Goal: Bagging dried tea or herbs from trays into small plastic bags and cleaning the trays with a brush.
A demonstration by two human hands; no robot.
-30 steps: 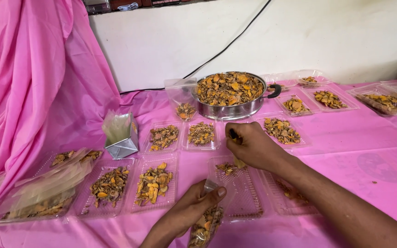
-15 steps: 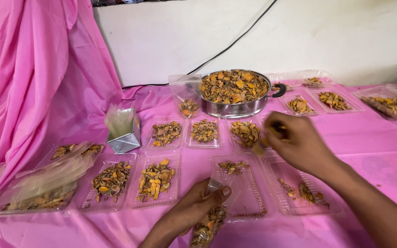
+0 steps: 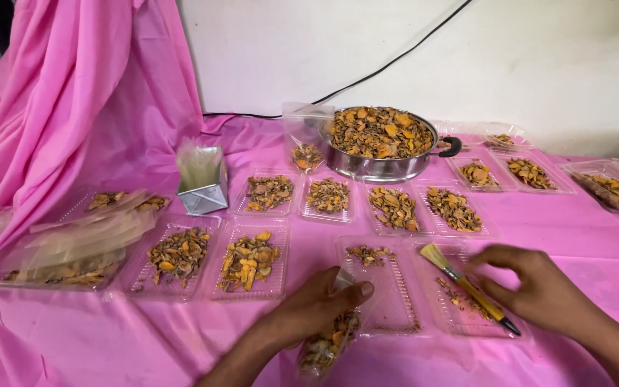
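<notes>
Since half a second ago the right hand (image 3: 539,290) has drawn back from the far trays and now closes its fingers on a small yellow-bristled brush (image 3: 467,285) lying over the near right tray (image 3: 442,315). Left hand (image 3: 317,308) pinches a clear pouch of dried orange-brown pieces (image 3: 327,344) at the bench's (image 3: 574,236) near edge. Judged from this, the step in hand is taking up the brush; lifting it calls for a firm grip on its handle.

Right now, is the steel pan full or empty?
Full: the steel pan is heaped to the rim with orange-brown dried pieces.
</notes>
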